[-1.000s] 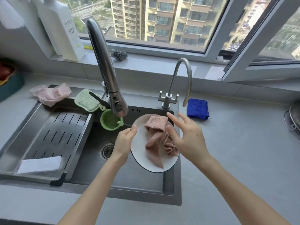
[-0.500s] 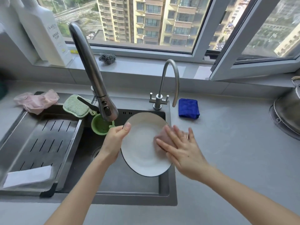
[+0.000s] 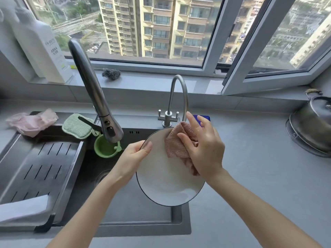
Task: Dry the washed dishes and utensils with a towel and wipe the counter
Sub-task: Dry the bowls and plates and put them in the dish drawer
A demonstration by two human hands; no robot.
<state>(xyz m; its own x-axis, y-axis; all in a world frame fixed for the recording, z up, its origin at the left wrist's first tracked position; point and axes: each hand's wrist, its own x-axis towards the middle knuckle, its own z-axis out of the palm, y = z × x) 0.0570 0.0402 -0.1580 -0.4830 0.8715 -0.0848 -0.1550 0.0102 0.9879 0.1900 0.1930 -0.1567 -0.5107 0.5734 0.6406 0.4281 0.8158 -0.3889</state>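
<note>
Tilted white plate [image 3: 161, 185] over sink [image 3: 129, 215], far rim near small tap [image 3: 172, 97]; counter [image 3: 250, 176] stretching right. Left hand [image 3: 132, 158] gripping left rim; right hand [image 3: 206, 149], fingers straight, pressing pink towel [image 3: 174, 145] on plate.

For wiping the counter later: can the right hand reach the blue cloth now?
Probably yes. The blue cloth lies just behind the right hand with nothing between them, but that hand presses the pink towel on the plate and must first free itself.

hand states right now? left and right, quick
Left hand: closed on the white plate, gripping its rim.
Right hand: open, pressing the pink towel onto the plate.
</note>
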